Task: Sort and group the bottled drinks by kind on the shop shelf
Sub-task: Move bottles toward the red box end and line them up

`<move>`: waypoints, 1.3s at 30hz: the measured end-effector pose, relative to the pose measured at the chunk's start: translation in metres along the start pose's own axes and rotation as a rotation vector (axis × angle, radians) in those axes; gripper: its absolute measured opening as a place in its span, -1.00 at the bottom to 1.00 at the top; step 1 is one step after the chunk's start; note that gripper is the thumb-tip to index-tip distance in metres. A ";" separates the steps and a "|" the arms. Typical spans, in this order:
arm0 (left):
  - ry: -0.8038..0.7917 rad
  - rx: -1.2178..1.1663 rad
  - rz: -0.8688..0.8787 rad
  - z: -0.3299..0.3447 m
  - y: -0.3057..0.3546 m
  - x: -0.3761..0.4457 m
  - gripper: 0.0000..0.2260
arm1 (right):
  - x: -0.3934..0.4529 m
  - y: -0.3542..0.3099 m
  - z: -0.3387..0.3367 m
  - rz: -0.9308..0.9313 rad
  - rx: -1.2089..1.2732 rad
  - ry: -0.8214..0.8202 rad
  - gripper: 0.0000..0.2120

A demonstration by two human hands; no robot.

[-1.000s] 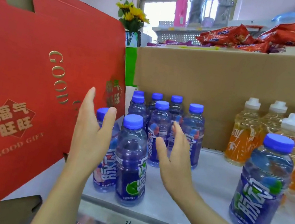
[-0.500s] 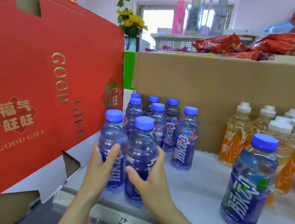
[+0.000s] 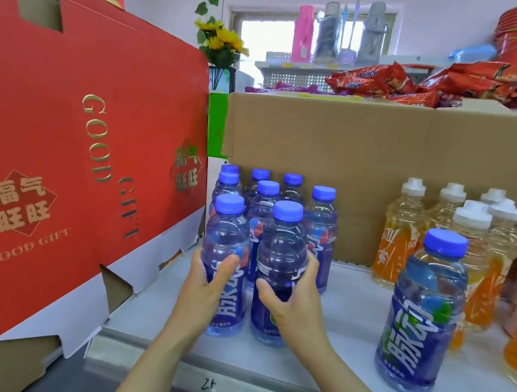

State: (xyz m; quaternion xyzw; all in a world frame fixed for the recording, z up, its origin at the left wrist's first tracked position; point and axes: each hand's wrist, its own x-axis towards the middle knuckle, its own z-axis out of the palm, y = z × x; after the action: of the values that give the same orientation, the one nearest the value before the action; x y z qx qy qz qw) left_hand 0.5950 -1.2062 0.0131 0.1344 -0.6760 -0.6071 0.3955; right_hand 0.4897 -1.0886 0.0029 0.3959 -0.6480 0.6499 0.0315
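While left hand grips one clear plastic bottle, right hand wraps another round bottle, smooth shelf

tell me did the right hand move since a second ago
Yes. The right hand closed in leftward onto the front blue-capped bottle, judged against the shelf.

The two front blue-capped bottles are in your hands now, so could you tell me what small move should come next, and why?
Probably slide both back against the group. The left hand grips the front-left bottle and the right hand the front-right bottle, standing just ahead of the blue-capped cluster. After that, the lone blue-capped bottle beside the orange drinks likely needs fetching.
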 end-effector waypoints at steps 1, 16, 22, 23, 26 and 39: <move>0.003 0.003 0.011 -0.001 -0.002 0.002 -0.55 | -0.001 0.001 0.001 0.001 0.001 0.001 -0.33; 0.180 0.074 -0.039 -0.028 0.000 0.024 -0.29 | -0.003 -0.014 0.042 0.045 0.055 -0.163 -0.37; 0.390 0.490 0.353 0.001 0.028 0.005 0.13 | 0.032 -0.014 -0.031 0.035 -0.232 0.479 -0.42; 0.391 0.554 0.364 0.006 0.027 0.005 0.16 | 0.046 -0.008 -0.034 0.135 -0.292 0.502 -0.34; 0.370 0.624 0.300 0.017 0.019 0.008 0.23 | 0.076 0.021 -0.035 0.432 -0.279 0.375 -0.13; 0.272 0.650 0.243 0.005 0.003 0.008 0.18 | 0.081 0.060 -0.005 0.385 -0.289 0.193 -0.32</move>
State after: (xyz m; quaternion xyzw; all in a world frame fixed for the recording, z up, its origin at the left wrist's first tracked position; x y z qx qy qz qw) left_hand 0.5873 -1.2076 0.0194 0.2510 -0.7859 -0.2858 0.4875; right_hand 0.3987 -1.1315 -0.0003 0.1929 -0.7914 0.5795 0.0252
